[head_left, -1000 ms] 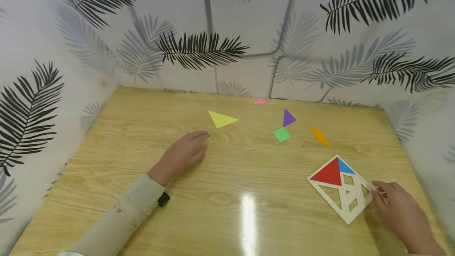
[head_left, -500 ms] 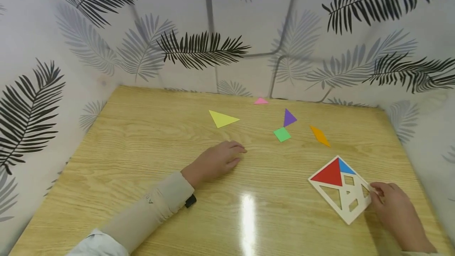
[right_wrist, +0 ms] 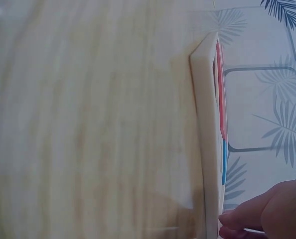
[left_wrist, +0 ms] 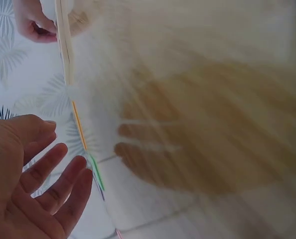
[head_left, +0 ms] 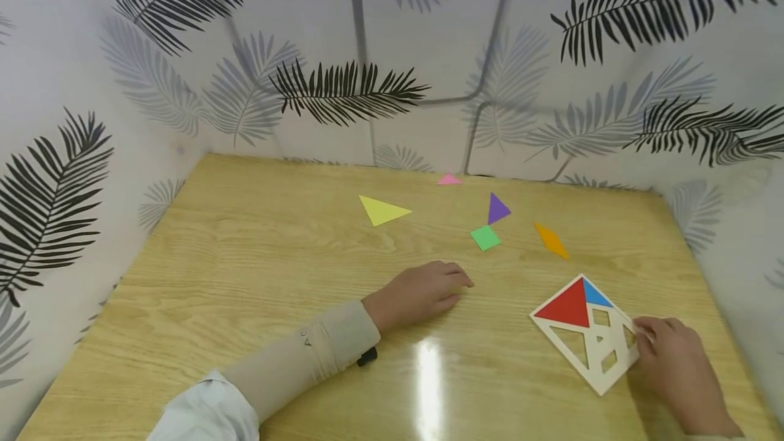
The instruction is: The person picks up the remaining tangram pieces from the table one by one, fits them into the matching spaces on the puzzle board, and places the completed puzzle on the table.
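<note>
A cream tangram board [head_left: 597,386] lies on the wooden table [head_left: 245,237] at the right, one corner pointing toward me. A large red triangle [head_left: 566,303] and a small blue triangle [head_left: 595,295] sit in its recesses; other cut-outs show bare. My right hand [head_left: 682,366] grips the board's right corner between thumb and fingers, also seen from the side in the right wrist view. My left hand [head_left: 422,295] hovers over the table left of the board, fingers loosely extended and holding nothing. Nearest to it is a green square [head_left: 486,237]; an orange parallelogram [head_left: 552,241] lies farther right.
Toward the back lie a yellow triangle [head_left: 382,211], a purple triangle [head_left: 499,209] close behind the green square, and a pink triangle [head_left: 450,180] near the rear edge. A leaf-patterned curtain [head_left: 422,128] surrounds the table's back and sides.
My left hand has swept right and slightly toward me, from beside the yellow triangle to below the green square. My right hand stays at the board's corner, and the pieces keep their places.
</note>
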A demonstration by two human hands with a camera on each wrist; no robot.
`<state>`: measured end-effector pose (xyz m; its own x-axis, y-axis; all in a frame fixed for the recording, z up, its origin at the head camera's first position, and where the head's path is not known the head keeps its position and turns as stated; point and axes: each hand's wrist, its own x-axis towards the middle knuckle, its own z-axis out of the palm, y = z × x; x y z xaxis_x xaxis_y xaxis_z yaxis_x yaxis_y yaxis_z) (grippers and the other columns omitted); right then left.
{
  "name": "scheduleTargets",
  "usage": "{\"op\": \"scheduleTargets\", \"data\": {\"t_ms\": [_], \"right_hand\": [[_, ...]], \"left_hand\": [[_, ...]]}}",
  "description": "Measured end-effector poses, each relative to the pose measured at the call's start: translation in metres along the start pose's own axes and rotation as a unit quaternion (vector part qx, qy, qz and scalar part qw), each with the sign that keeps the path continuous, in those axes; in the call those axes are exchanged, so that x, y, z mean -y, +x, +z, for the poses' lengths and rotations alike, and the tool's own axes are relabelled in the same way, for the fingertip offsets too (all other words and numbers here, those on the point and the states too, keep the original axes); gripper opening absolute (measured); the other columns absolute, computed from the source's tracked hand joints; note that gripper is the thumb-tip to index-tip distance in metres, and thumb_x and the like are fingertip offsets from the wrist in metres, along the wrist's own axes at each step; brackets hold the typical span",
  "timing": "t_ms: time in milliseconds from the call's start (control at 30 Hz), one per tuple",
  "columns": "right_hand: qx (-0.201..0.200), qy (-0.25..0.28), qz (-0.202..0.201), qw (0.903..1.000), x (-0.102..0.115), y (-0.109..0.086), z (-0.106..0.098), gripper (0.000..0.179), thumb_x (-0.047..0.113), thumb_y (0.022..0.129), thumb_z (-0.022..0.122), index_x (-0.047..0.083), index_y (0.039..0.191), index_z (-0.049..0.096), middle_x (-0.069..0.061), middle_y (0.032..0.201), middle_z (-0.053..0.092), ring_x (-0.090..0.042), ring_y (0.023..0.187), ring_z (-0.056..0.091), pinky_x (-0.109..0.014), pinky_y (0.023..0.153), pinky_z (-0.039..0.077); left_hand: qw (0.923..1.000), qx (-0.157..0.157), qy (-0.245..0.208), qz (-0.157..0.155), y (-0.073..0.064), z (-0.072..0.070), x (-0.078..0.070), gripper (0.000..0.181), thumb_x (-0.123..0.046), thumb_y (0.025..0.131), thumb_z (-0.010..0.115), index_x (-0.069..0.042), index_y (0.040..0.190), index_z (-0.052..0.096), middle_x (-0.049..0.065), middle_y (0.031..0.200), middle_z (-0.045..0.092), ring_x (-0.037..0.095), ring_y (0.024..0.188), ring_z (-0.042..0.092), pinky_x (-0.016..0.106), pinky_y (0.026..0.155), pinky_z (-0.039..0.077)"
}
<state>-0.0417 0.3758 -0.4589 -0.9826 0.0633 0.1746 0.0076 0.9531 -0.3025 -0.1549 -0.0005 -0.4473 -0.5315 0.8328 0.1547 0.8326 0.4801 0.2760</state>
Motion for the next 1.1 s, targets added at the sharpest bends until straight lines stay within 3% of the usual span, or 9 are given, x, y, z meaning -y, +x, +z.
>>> {"op": "scheduleTargets", "data": {"t_ms": [200,433,600,800,1100], "right_hand": [[0.008,0.007,-0.002,0.9999,0.001,0.003,0.002,0.019,-0.004,0.081,0.061,-0.012,0.099,0.062,-0.025,0.086,0.056,-0.038,0.077,0.053,-0.049,0.063,0.042],[-0.005,0.028,-0.021,0.9994,-0.001,0.006,0.005,0.017,-0.011,0.080,0.058,-0.013,0.096,0.061,-0.025,0.084,0.056,-0.040,0.077,0.053,-0.051,0.066,0.041],[0.009,0.033,-0.014,0.9993,0.002,0.009,0.007,0.017,-0.011,0.081,0.056,-0.013,0.098,0.061,-0.025,0.086,0.056,-0.041,0.080,0.053,-0.052,0.069,0.041],[0.023,0.035,-0.007,0.9991,0.006,0.010,0.005,0.017,-0.011,0.081,0.057,-0.012,0.098,0.062,-0.023,0.085,0.057,-0.039,0.078,0.055,-0.051,0.066,0.042],[0.015,0.044,-0.031,0.9984,0.008,0.011,0.006,0.015,-0.010,0.080,0.059,-0.008,0.094,0.064,-0.022,0.085,0.060,-0.037,0.079,0.057,-0.051,0.068,0.044]], "left_hand": [[0.9994,0.032,0.014,-0.007,0.023,0.006,-0.017,0.029,-0.023,0.094,0.053,-0.020,0.123,0.059,-0.007,0.121,0.055,0.009,0.106,0.054,0.020,0.081,0.045],[0.9972,0.075,-0.009,0.004,0.050,0.020,-0.034,0.031,-0.025,0.095,0.054,-0.020,0.125,0.057,-0.008,0.123,0.052,0.008,0.109,0.050,0.018,0.088,0.041],[0.9965,0.081,-0.013,0.016,0.065,0.030,-0.043,0.032,-0.027,0.094,0.057,-0.020,0.125,0.057,-0.009,0.123,0.052,0.007,0.109,0.046,0.015,0.090,0.036],[0.9958,0.083,-0.028,0.026,0.078,0.035,-0.054,0.032,-0.026,0.092,0.060,-0.017,0.122,0.058,-0.008,0.121,0.052,0.006,0.109,0.044,0.013,0.095,0.029],[0.9932,0.107,-0.046,0.004,0.082,0.035,-0.065,0.046,-0.036,0.087,0.064,-0.018,0.128,0.055,-0.006,0.127,0.047,0.007,0.110,0.041,0.013,0.095,0.029]]}}
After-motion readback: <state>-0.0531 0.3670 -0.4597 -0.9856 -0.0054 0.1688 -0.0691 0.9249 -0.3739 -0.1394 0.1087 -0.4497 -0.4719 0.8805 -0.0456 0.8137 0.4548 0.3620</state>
